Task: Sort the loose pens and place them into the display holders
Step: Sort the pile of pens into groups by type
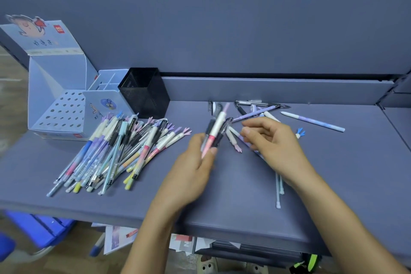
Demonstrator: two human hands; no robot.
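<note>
Left grip (195,162) pinches a few pens (214,133) mid-barrel above the table (244,207). Right grip (273,140), fingers loosely spread, hovers over scattered pens (311,120). Light, stiff, smooth barrels probably slip; best held mid-barrel.

Your hands, close together.
Left hand (195,158) grips a pen bundle (215,129); right hand (271,138) just beside it, palm down, fingers loosely bent.

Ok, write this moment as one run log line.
left hand: grips pen bundle | right hand: above scattered pens | pen pile: beside display box
</note>
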